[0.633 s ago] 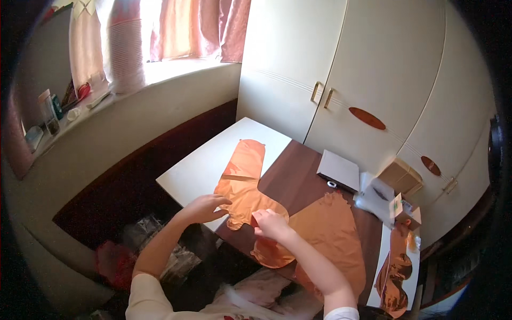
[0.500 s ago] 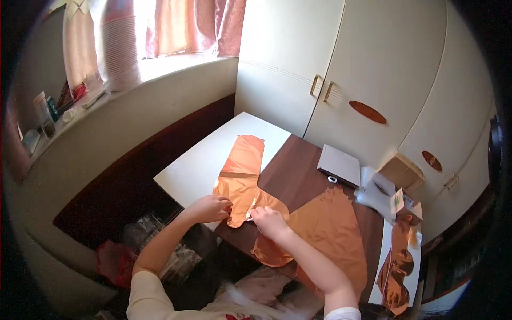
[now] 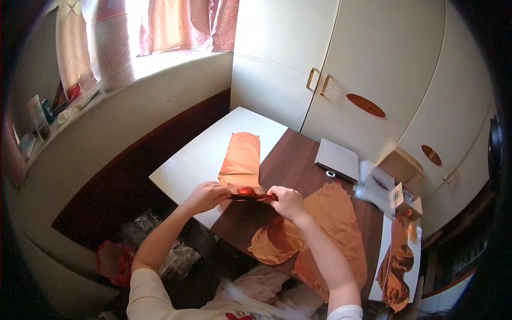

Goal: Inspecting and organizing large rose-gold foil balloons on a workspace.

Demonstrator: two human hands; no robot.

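Note:
A flat, uninflated copper-coloured foil balloon point(image 3: 241, 155) lies with its far end on the white part of the table. Its near end is lifted and folded into a dark, shiny band between my hands. My left hand point(image 3: 207, 195) pinches one end of that band. At the other end my right hand point(image 3: 287, 201) grips the foil with the fingers closed. Beneath my right forearm lies a second, larger flat foil balloon point(image 3: 335, 224), its rounded lobe point(image 3: 276, 242) reaching toward the table's near edge.
Right of the balloons are a closed silver laptop point(image 3: 337, 159), a white tape roll point(image 3: 330, 174), clear plastic packaging point(image 3: 373, 186) and a small open box point(image 3: 405, 201). Crumpled copper foil point(image 3: 396, 272) hangs at the right edge. A white wardrobe point(image 3: 368, 58) stands behind the table point(image 3: 186, 154).
My hands have moved apart and lifted the balloon's near end off the table, folding it into a stretched band. The lobe of the larger balloon is now more exposed.

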